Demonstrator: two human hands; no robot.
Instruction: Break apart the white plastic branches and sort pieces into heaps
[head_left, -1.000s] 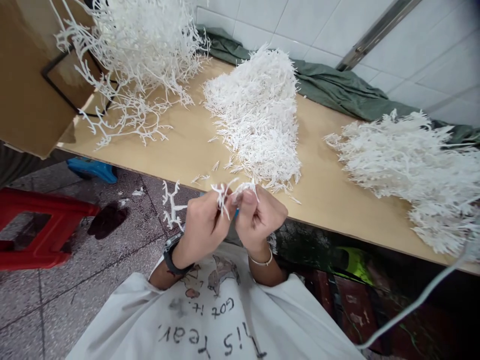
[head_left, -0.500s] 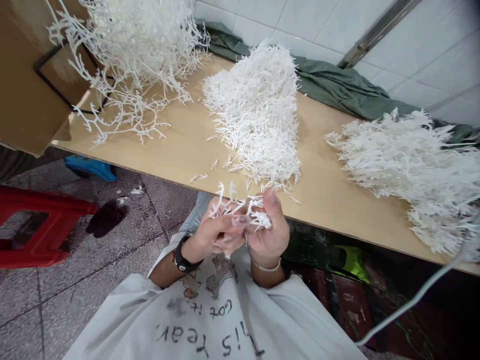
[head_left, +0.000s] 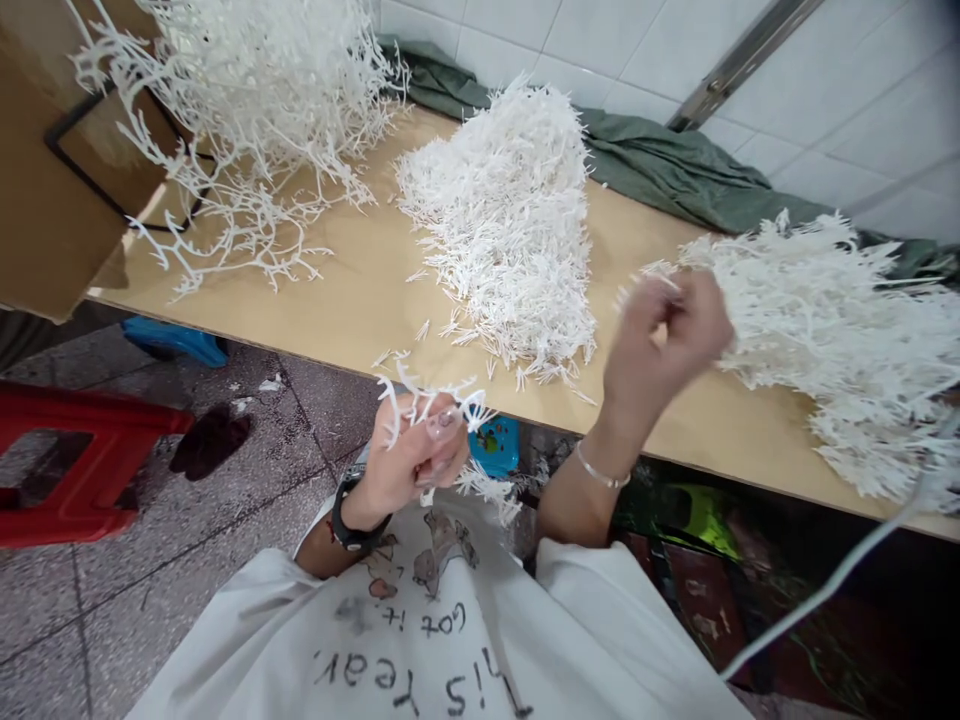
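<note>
White plastic sprig [head_left: 465, 405] sits pinched in my left hand [head_left: 405, 455], fingers closed round its stem, just off the bench's [head_left: 352, 300] near edge. My right hand [head_left: 671, 335] blurs over the right-hand pile [head_left: 832, 340], fingers curled; I cannot tell if it holds anything. Held off the edge, brittle tips could snap and fall to the floor [head_left: 150, 570].

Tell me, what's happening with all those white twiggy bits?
A person is at a pale wooden table. Their left hand grips a white branched plastic sprig just off its near edge. Their right hand, blurred, is at the heap of white plastic slivers on the right. Another white pile lies mid-table.
</note>
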